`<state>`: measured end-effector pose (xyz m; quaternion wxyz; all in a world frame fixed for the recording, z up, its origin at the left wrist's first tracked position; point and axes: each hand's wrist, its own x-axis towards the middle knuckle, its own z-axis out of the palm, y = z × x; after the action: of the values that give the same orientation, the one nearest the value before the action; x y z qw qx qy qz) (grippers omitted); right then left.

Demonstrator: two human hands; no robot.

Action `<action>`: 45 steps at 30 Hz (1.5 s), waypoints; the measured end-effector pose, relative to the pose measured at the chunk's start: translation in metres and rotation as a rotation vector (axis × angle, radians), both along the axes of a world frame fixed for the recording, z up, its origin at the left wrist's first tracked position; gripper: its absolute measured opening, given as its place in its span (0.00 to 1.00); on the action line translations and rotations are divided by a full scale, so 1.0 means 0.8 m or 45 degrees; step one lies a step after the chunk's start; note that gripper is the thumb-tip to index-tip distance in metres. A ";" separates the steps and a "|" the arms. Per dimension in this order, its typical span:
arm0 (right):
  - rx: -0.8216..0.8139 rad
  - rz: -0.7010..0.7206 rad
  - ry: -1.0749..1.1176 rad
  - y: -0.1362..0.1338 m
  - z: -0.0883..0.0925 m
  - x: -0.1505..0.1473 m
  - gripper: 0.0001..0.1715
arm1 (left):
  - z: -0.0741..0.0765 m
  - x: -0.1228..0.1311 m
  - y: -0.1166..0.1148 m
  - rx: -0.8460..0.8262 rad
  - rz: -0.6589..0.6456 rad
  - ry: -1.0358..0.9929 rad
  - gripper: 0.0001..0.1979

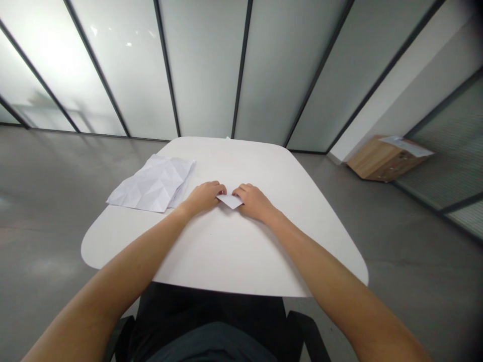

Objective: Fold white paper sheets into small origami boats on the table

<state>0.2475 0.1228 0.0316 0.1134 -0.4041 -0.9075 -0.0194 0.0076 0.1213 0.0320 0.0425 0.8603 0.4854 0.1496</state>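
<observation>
The forearms (113, 281) are bare, the shirt (181, 311) is black (a slate-grey fabric (211, 347) shows nearest the camera).

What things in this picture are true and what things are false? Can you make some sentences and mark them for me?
1. The left hand and the right hand both touch a small piece of white paper. True.
2. The left hand holds scissors. False: no scissors show, and it rests on the paper.
3. A creased white paper sheet lies to the left of the hands. True.
4. The table has sharp, square corners. False: the white table has rounded corners.
5. The wooden box sits on the table. False: the wooden box stands on the grey floor.
</observation>
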 end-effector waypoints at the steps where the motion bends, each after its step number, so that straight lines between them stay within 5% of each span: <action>1: -0.001 -0.009 0.019 0.003 -0.001 0.005 0.15 | 0.000 -0.004 0.001 -0.013 0.007 -0.003 0.14; 6: -0.043 -0.059 0.099 0.019 -0.002 0.038 0.14 | 0.002 -0.027 0.007 -0.021 0.027 0.012 0.10; 14: -0.159 -0.119 0.127 0.031 -0.002 0.075 0.09 | 0.007 -0.052 0.015 -0.104 0.033 -0.007 0.18; 25: -0.211 -0.413 0.198 0.026 -0.009 0.065 0.23 | -0.006 -0.048 0.011 -0.016 0.204 -0.131 0.23; 30: -0.073 -0.378 0.158 0.024 -0.007 0.062 0.32 | -0.011 -0.043 0.011 0.159 0.144 -0.075 0.29; 37: 0.018 -0.084 0.004 0.015 -0.001 0.037 0.28 | -0.009 -0.023 0.009 0.135 -0.217 0.035 0.26; 45: -0.100 -0.038 -0.004 0.017 -0.002 0.028 0.26 | -0.006 -0.015 0.006 0.054 -0.096 0.032 0.20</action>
<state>0.2699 0.1366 0.0301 0.0956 -0.4217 -0.9016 0.0140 -0.0046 0.1261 0.0269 0.0237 0.8805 0.4500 0.1475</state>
